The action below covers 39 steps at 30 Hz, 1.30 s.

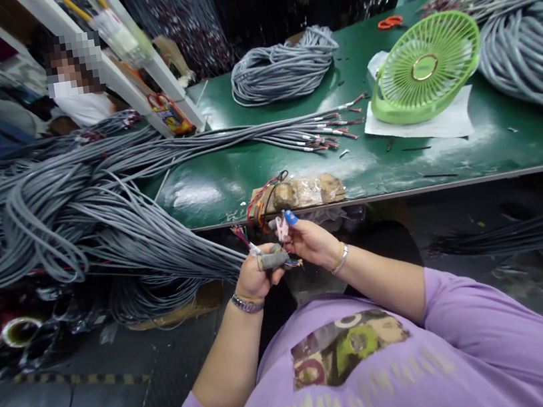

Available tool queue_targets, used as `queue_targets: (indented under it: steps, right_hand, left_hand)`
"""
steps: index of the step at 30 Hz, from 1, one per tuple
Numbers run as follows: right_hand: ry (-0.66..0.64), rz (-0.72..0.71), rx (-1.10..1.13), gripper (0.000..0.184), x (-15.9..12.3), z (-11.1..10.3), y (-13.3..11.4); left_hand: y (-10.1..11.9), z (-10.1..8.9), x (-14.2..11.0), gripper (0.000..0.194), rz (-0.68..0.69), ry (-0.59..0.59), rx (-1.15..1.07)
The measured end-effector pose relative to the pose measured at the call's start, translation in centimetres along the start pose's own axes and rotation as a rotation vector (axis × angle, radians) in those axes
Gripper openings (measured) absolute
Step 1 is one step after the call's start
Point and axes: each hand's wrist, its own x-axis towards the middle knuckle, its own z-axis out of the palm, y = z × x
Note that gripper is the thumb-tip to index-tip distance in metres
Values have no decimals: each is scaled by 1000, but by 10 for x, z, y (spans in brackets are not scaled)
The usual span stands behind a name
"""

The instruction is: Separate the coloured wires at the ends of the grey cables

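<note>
My left hand (256, 274) is closed around the end of a grey cable (198, 257) that runs in from the big bundle on the left; its thumb wears a grey taped guard, and thin coloured wires stick out by the fingers. My right hand (310, 240) is pinched on the small wire ends beside it, with a blue cover on one fingertip and a pink one on another. Both hands hover just below the front edge of the green table (495, 138). A small taped brown block with red wires (295, 193) sits on that edge right above them.
A large mass of grey cables (51, 214) spills off the left. Stripped cables (312, 132), a coiled bundle (283, 67), a green fan (424, 67) on white paper, more coils (528, 53) and orange scissors (390, 22) lie on the table. Other people sit at far left and top right.
</note>
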Motion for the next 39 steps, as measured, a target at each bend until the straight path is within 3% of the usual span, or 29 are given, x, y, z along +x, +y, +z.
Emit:
queue_targets:
  steps: [6,13,16,19,23,27,30,32,36,39]
  right_hand:
    - [20,-31,21,37,3,0,3]
    - [-29,119,34,51,-2,-7,2]
    - [-71,137,29,52,-4,-7,-2]
    - [-35,120,7,41,-6,-4,-5]
    - [26,56,-26,28,-7,0,-4]
    - [34,-98,-86,35,-5,-4,5]
    - [140,-287,-196,42,-2,-9,10]
    - [156,-321,-230,46,0,-9,11]
    - [-14,-97,-118,51,2,-5,7]
    - [-39,12,-19,49,1,-1,3]
  left_hand:
    - [-4,2,1,34,-13,10,9]
    - [-8,2,-8,36,22,31,35]
    - [-12,7,-20,33,82,76,57]
    - [-14,14,-29,32,134,170,58]
    - [-12,22,-29,32,149,268,50]
    - [-8,25,-23,32,135,245,54]
    - [-5,26,-20,30,135,212,44]
    - [-5,26,-19,30,136,198,37]
    - [-8,27,-15,28,137,199,31]
    - [-10,27,-13,28,135,216,23]
